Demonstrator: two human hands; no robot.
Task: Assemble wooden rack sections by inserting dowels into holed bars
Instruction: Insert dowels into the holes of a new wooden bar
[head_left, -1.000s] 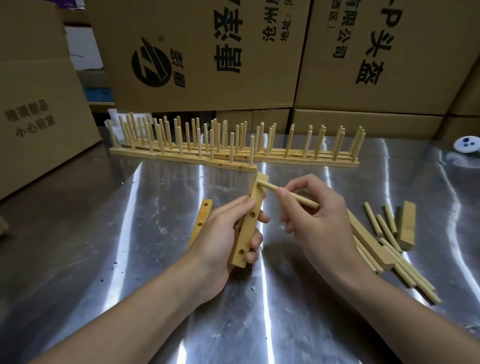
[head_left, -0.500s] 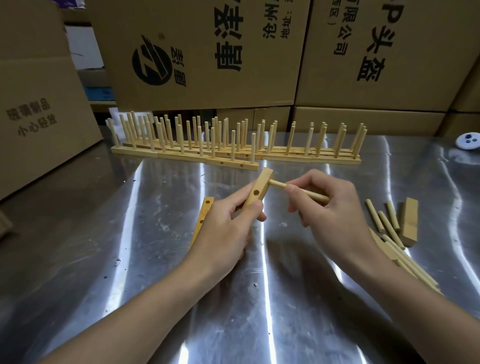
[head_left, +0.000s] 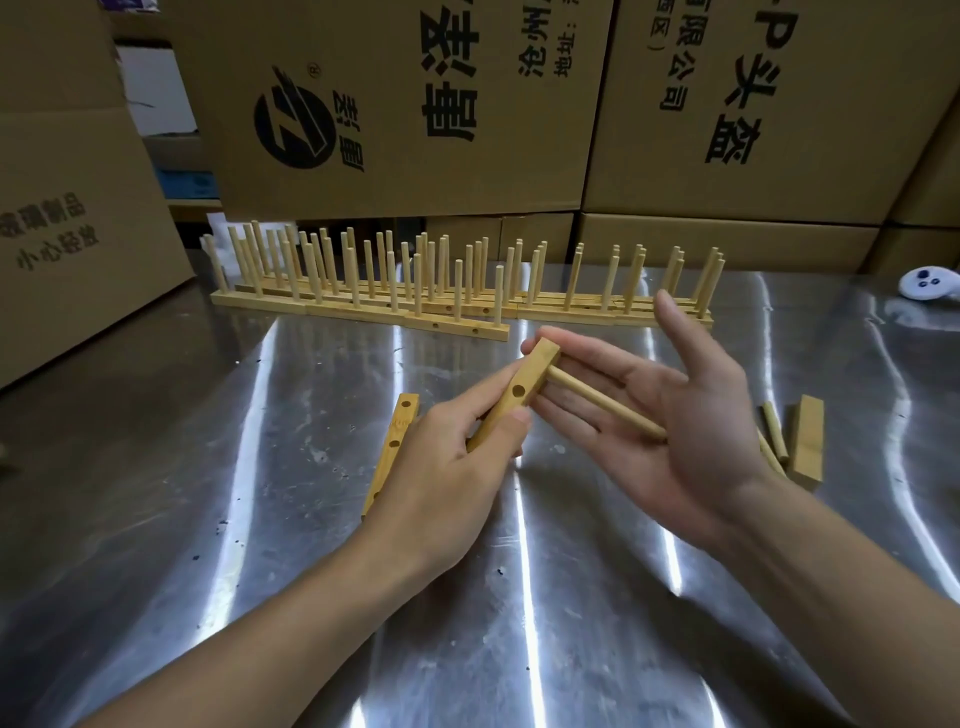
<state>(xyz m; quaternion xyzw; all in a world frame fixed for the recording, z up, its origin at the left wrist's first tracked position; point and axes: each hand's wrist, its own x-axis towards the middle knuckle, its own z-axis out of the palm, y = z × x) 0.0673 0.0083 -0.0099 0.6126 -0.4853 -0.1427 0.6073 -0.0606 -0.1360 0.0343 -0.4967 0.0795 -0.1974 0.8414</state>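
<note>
Head view — right hand (head_left: 680, 415), pinching before, now lies flat against dowel (head_left: 597, 402); left hand (head_left: 447, 467) grips bar (head_left: 525, 389).

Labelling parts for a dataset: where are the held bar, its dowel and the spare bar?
held bar (head_left: 533, 371): head view, front face just above its hole.
dowel (head_left: 605, 404): head view, middle of the shaft.
spare bar (head_left: 401, 423): head view, top face between two holes.

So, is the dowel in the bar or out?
In: the dowel enters the bar that the left hand holds; depth is hidden.

Finished racks (head_left: 457, 291) behind hands, spare bar (head_left: 390, 457) left, loose dowels (head_left: 774, 434) right, boxes (head_left: 405, 104) behind
</note>
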